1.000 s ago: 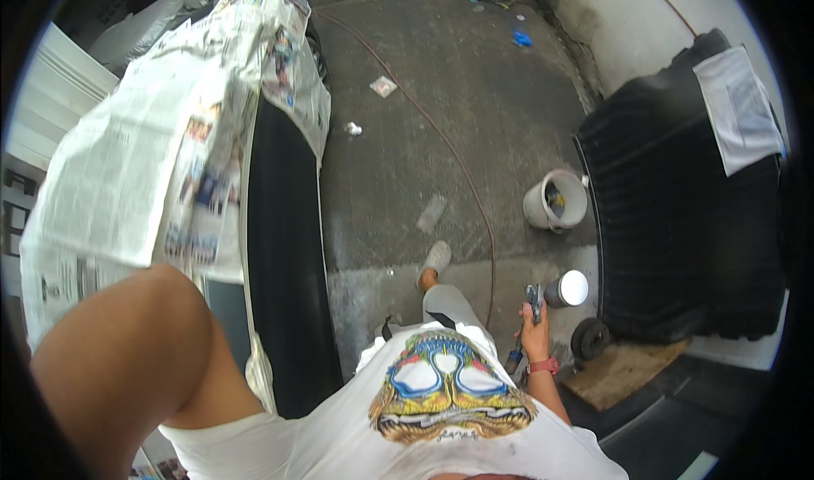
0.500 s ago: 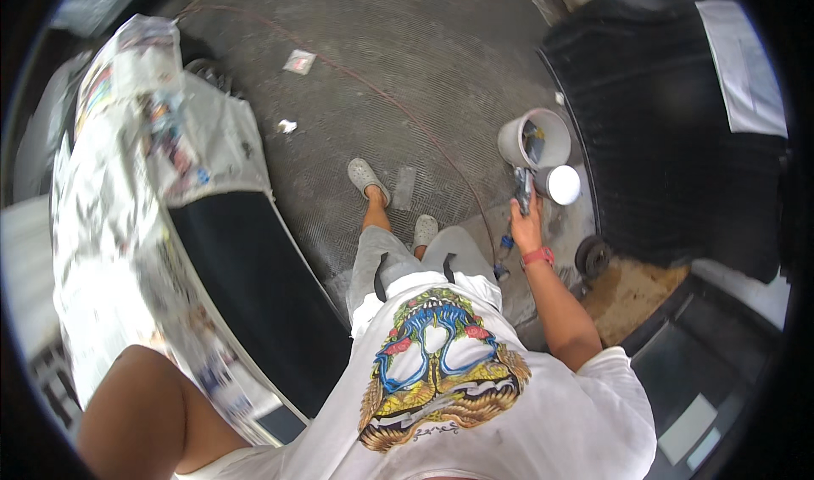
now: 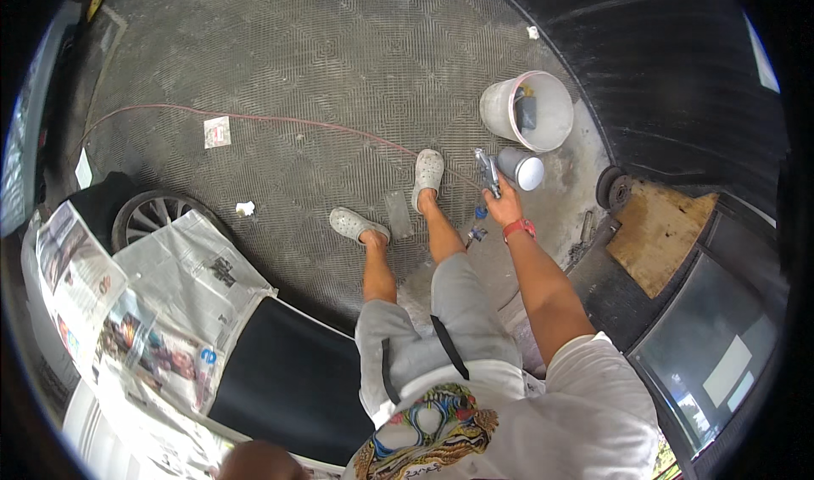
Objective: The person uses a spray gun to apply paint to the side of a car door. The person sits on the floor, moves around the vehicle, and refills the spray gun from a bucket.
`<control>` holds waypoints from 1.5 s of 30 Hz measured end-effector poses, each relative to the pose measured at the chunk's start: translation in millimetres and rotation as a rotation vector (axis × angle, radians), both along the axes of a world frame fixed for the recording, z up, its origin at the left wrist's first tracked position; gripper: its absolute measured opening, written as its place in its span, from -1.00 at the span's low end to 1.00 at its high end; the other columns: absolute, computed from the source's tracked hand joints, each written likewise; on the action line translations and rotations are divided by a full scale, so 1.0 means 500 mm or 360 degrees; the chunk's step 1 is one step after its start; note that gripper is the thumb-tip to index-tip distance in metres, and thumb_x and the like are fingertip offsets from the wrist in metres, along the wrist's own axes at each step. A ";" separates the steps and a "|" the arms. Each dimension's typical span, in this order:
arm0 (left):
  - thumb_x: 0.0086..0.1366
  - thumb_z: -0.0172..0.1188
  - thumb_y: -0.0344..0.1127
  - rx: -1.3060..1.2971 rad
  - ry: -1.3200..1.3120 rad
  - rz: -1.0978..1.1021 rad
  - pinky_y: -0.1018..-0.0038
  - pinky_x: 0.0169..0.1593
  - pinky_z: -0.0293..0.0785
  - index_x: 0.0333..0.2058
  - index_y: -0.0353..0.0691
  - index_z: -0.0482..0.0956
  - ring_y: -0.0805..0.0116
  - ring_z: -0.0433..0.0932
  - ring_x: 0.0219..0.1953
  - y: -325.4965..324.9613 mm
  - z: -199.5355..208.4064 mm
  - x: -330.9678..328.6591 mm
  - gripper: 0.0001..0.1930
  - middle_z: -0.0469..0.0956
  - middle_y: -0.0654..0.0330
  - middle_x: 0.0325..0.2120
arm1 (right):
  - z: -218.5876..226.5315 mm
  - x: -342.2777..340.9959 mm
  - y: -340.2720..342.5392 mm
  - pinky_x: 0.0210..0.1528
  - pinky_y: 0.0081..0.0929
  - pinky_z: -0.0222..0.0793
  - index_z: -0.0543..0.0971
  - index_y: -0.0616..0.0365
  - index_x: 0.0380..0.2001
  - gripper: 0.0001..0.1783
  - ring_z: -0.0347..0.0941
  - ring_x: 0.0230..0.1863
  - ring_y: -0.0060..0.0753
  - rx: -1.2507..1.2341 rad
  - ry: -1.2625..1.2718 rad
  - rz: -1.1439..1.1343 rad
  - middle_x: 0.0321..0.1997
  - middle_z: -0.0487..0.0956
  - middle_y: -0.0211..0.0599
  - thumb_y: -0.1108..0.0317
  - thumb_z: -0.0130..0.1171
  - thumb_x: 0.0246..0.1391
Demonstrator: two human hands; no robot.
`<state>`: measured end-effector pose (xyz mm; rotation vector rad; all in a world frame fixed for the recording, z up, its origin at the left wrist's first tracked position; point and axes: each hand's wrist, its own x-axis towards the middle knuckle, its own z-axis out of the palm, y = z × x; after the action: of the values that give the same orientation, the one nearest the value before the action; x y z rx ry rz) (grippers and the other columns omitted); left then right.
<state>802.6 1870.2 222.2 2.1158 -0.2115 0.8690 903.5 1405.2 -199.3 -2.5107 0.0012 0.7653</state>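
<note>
My right hand point(image 3: 504, 202), with a red watch on its wrist, is closed round the handle of a silver spray gun point(image 3: 487, 171). The gun's grey cup point(image 3: 515, 161) with a white lid sticks out to the right of the hand. Below the grip a blue fitting point(image 3: 481, 213) shows, near the red hose. My left hand is out of the picture; only a bit of that arm shows at the lower edge. Left of my legs lies a black car panel point(image 3: 288, 378), bordered by masking newspaper point(image 3: 170, 357) and whitish sheeting point(image 3: 199, 255).
A white bucket point(image 3: 500, 111) holding a dark object stands beyond the gun. A red hose point(image 3: 280, 120) crosses the textured floor. At right are a black curtain point(image 3: 661, 81), a round black disc point(image 3: 614, 189), a brown board point(image 3: 657, 234) and a dark window panel point(image 3: 708, 344). A wheel point(image 3: 157, 217) stands at left.
My view has swung, and the masked car now sits lower in it. I have stepped, with one foot now farther forward. The spray gun stays in my right hand; my left arm has nearly left the picture.
</note>
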 end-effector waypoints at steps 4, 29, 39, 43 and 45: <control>0.27 0.36 0.22 -0.0468 0.1412 0.0009 -0.17 0.54 -0.04 0.48 -0.20 0.27 -0.14 0.01 0.58 -0.213 -0.383 0.020 -0.05 0.09 -0.03 0.54 | -0.205 0.107 0.026 0.30 -0.01 0.44 0.34 0.05 0.47 -0.23 0.55 0.23 0.25 -0.0333 0.0276 0.0117 0.18 0.63 0.20 0.15 0.25 0.23; 0.51 -0.20 0.43 -0.0427 0.2714 -0.1345 -0.41 0.52 -0.37 0.52 0.46 0.17 0.01 -0.26 0.65 -0.660 -0.681 0.082 -0.32 -0.22 0.26 0.64 | -0.305 0.270 0.081 0.47 -0.08 0.27 0.28 0.32 0.45 -0.22 0.37 0.45 0.20 -0.0130 0.0875 0.0462 0.41 0.45 0.26 0.10 0.23 0.34; 0.49 -0.12 0.41 -0.0289 0.2730 -0.0351 0.05 0.55 0.05 0.46 -0.02 0.35 -0.08 0.16 0.54 -0.153 -0.470 -0.005 -0.20 0.28 -0.04 0.47 | 0.164 0.406 0.204 0.20 -0.18 0.50 0.37 0.23 0.40 -0.30 0.62 0.13 0.05 -0.0051 0.0593 0.0794 0.12 0.65 0.17 0.16 0.26 0.30; 0.47 -0.08 0.41 -0.0815 0.2466 0.0556 0.06 0.53 0.11 0.46 -0.07 0.33 -0.11 0.26 0.49 0.121 -0.428 -0.123 -0.18 0.33 -0.08 0.44 | 0.242 0.462 0.255 0.09 -0.23 0.52 0.50 0.46 0.22 -0.41 0.65 -0.04 -0.03 0.0004 0.0285 0.0845 -0.03 0.68 0.10 0.24 0.26 0.26; 0.48 -0.08 0.41 -0.1534 0.2373 0.0823 0.05 0.52 0.14 0.47 -0.08 0.31 -0.12 0.24 0.50 0.126 -0.467 -0.197 -0.17 0.30 -0.08 0.46 | 0.155 0.632 0.097 0.15 -0.17 0.49 0.52 0.48 0.19 -0.40 0.63 0.09 0.06 -0.0343 -0.0310 0.2168 0.05 0.66 0.19 0.21 0.28 0.25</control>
<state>704.0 1933.1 -11.5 1.3508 1.2761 -0.4842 1219.5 1453.7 -121.6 -2.5054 -1.8946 0.9673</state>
